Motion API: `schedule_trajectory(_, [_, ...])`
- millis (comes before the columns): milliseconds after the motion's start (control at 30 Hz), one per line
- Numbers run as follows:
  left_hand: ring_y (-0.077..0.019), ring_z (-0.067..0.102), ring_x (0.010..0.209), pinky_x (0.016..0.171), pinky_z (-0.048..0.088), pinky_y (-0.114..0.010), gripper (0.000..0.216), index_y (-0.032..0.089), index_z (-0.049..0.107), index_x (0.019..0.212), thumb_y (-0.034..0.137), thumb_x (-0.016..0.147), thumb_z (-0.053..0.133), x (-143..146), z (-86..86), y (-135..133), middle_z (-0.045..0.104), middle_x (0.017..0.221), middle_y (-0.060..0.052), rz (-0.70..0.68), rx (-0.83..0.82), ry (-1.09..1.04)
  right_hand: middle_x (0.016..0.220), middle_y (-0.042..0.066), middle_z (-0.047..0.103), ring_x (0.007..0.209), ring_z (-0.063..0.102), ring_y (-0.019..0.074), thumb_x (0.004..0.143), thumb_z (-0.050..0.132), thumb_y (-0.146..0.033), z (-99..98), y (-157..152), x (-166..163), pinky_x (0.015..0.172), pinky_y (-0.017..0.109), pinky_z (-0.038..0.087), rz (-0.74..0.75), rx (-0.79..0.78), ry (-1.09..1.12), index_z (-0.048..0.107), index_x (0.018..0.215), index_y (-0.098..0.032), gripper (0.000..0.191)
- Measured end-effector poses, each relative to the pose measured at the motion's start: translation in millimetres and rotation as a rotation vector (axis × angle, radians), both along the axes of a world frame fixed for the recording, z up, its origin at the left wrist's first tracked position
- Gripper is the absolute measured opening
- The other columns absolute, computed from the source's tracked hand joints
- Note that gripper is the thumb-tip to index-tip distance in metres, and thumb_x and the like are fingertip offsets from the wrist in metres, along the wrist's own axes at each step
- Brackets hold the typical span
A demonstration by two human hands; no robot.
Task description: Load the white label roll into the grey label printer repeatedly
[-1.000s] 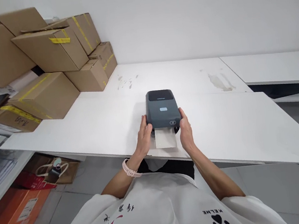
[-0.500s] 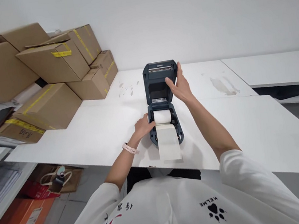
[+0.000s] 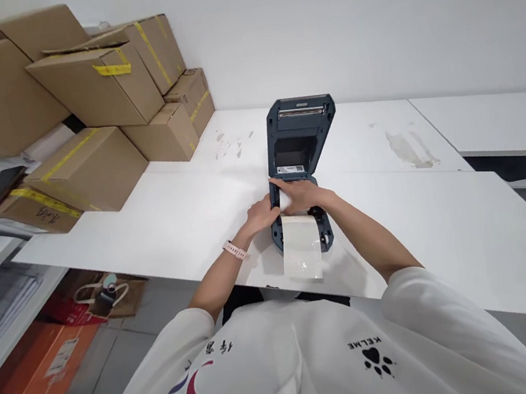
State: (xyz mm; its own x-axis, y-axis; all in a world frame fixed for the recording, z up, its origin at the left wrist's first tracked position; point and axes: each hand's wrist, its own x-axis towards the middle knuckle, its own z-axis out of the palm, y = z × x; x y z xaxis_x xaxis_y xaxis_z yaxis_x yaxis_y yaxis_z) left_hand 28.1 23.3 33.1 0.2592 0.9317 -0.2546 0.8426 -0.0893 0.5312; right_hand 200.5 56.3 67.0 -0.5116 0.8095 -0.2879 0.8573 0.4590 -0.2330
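Note:
A dark blue-grey label printer (image 3: 301, 128) stands on the white table with its lid tilted up and back. In its lower compartment sits a white label roll (image 3: 285, 200), mostly covered by my right hand (image 3: 300, 194), whose fingers curl over it. From the roll a strip of blank labels (image 3: 301, 248) runs out over the printer's front and hangs toward me. My left hand (image 3: 264, 212) is closed on the printer's left side wall, its thumb reaching in beside the roll. Some fingertips of both hands are hidden.
Several taped cardboard boxes (image 3: 83, 85) are stacked at the table's left end, against the wall. The white table (image 3: 189, 226) has its near edge just in front of my body. An orange box (image 3: 34, 369) and a paper bag (image 3: 128, 298) lie low on the left.
My right hand has let go of the raised lid and moved down onto the label roll. The lid stays up by itself. My left hand remains at the printer's left side.

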Motion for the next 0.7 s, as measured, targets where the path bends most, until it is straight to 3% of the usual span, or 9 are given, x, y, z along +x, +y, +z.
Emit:
schedule_trajectory(67, [-0.0376,0.068,0.111,0.088,0.053,-0.046,0.051,0.020,0.053,0.133,0.031,0.084,0.043,-0.7,0.8,-1.0,0.072,0.122,-0.014,-0.004,-0.004,-0.011,0.149,0.017,0.056,0.129,0.058,0.0426,0.073,0.078,-0.039,4.3,1.5,9.5,0.103,0.054,0.048,0.017,-0.041,0.139,0.013,0.165,-0.026,0.113])
schedule_trajectory(167, [-0.0370,0.067,0.113,0.090,0.053,-0.046,0.052,0.020,0.052,0.134,0.031,0.085,0.043,-1.9,1.3,-2.7,0.071,0.125,-0.013,-0.009,-0.001,-0.025,0.157,0.008,0.050,0.138,0.053,0.0363,0.072,0.080,-0.042,17.9,-16.5,43.7,0.111,0.049,0.047,0.036,-0.066,0.483,0.031,0.160,-0.032,0.101])
schedule_trajectory(267, [-0.0365,0.067,0.111,0.088,0.053,-0.045,0.054,0.019,0.051,0.137,0.032,0.085,0.042,-2.6,-0.1,-3.7,0.071,0.126,-0.014,-0.001,-0.004,-0.040,0.155,0.005,0.052,0.140,0.051,0.0331,0.072,0.082,-0.046,18.4,-51.7,90.1,0.114,0.045,0.046,-0.064,0.056,0.859,0.048,0.150,-0.032,0.086])
schedule_trajectory(367, [-0.0360,0.068,0.110,0.087,0.053,-0.045,0.055,0.020,0.051,0.139,0.032,0.085,0.041,-2.3,-2.0,-3.9,0.072,0.124,-0.013,0.007,-0.002,-0.057,0.144,0.009,0.061,0.134,0.058,0.0322,0.073,0.082,-0.047,-7.3,-89.1,130.0,0.110,0.045,0.049,-0.318,0.182,1.109,0.046,0.151,-0.031,0.088])
schedule_trajectory(500, [-0.0366,0.067,0.112,0.090,0.052,-0.046,0.055,0.019,0.053,0.136,0.032,0.084,0.041,-0.9,-2.8,-3.3,0.072,0.123,-0.014,0.016,-0.002,-0.050,0.142,0.012,0.060,0.125,0.062,0.0324,0.065,0.087,-0.044,-56.2,-123.9,156.2,0.105,0.048,0.053,-0.685,0.204,1.073,0.041,0.153,-0.031,0.101])
schedule_trajectory(600, [-0.0364,0.067,0.112,0.091,0.052,-0.046,0.054,0.019,0.053,0.136,0.033,0.084,0.042,0.5,-2.8,-1.8,0.071,0.125,-0.014,0.013,-0.003,-0.036,0.141,0.012,0.059,0.123,0.062,0.0326,0.060,0.089,-0.043,-81.3,-138.0,158.9,0.110,0.051,0.049,-0.812,0.206,0.968,0.042,0.153,-0.029,0.105])
schedule_trajectory(700, [-0.0371,0.067,0.113,0.091,0.051,-0.045,0.052,0.018,0.054,0.133,0.033,0.084,0.043,1.2,-1.8,-1.7,0.071,0.125,-0.015,0.007,-0.005,0.004,0.150,0.013,0.052,0.131,0.058,0.0324,0.060,0.088,-0.043,-95.8,-147.7,154.4,0.115,0.051,0.045,-0.873,0.230,0.968,0.033,0.158,-0.029,0.113])
